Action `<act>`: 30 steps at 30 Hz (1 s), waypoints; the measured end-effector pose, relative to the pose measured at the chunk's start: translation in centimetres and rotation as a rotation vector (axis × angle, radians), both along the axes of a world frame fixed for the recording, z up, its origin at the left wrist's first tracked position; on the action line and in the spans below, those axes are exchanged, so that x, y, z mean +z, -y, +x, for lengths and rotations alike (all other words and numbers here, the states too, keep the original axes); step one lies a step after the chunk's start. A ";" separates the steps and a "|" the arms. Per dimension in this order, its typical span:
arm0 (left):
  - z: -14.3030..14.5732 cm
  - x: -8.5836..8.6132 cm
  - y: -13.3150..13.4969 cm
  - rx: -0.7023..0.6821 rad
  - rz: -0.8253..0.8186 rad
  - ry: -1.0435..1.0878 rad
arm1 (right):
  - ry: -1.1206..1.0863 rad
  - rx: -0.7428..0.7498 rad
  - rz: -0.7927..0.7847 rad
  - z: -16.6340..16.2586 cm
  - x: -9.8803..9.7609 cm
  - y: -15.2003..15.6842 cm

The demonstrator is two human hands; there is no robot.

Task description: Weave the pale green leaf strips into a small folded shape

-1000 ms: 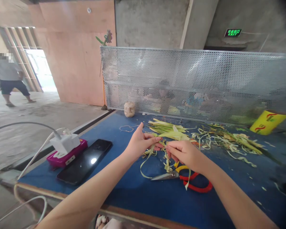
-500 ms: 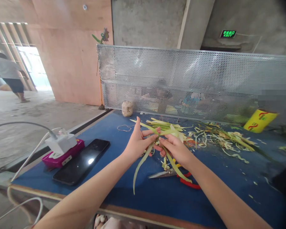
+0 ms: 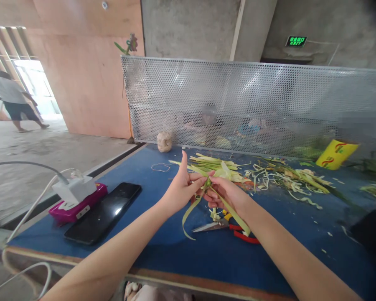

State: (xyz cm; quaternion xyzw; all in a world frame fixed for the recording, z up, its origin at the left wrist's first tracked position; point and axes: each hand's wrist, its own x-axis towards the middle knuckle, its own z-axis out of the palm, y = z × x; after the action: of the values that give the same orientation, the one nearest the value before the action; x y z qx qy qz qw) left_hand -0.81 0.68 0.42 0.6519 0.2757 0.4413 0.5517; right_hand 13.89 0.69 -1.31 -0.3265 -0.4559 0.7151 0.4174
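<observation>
Close together over the blue table (image 3: 163,259), my left hand (image 3: 183,184) and my right hand (image 3: 227,194) pinch pale green leaf strips (image 3: 233,213) where they cross. The left thumb points up while its other fingers close on the strips. One loose strip end hangs below the left hand, and another slants down along my right wrist. Below the hands lie scissors (image 3: 213,225) with red handles, beside small plant scraps (image 3: 215,214) and something yellow. A pile of pale green stalks and leaves (image 3: 216,163) rests just behind the hands.
A black phone (image 3: 105,213) and a magenta power strip (image 3: 78,205) with a white charger lie at left. Peelings (image 3: 288,177) and a yellow wrapped roll (image 3: 336,154) are at right. A perforated metal screen (image 3: 175,92) borders the back; a person (image 3: 15,100) walks at far left.
Both hands stay pinched on the strips. The hanging strip ends have swung and curled, with the right one now nearer my right wrist. The far-left person has taken a step.
</observation>
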 end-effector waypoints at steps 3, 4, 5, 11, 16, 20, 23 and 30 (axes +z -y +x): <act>0.0 0.0 0.0 0.039 -0.014 -0.048 | 0.031 0.018 -0.026 0.0 0.3 0.4; 0.0 0.0 0.0 0.049 -0.019 -0.064 | 0.040 0.028 -0.005 0.0 0.4 0.5; 0.0 0.0 0.0 0.056 -0.023 -0.084 | 0.044 0.037 0.026 0.0 0.4 0.5; -0.1 0.0 0.1 0.055 0.044 -0.046 | 0.033 0.066 0.149 0.1 0.3 0.6; -0.2 0.1 0.4 0.064 0.073 -0.021 | 0.109 0.017 0.228 -0.3 -0.1 0.5; -0.1 0.1 0.6 0.104 0.086 0.041 | 0.135 -0.095 0.255 -0.4 -0.1 0.6; 0.0 0.0 0.4 0.115 0.058 0.067 | 0.273 -0.135 0.343 -0.1 0.0 0.6; -0.1 -0.2 0.0 0.093 -0.043 0.033 | 0.231 -0.114 0.336 0.7 -0.5 0.1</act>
State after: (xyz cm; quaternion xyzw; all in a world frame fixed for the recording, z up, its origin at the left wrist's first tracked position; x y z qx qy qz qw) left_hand -0.92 0.72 0.26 0.6191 0.3061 0.4710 0.5488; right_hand 14.62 0.54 -1.86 -0.3573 -0.5944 0.5620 0.4507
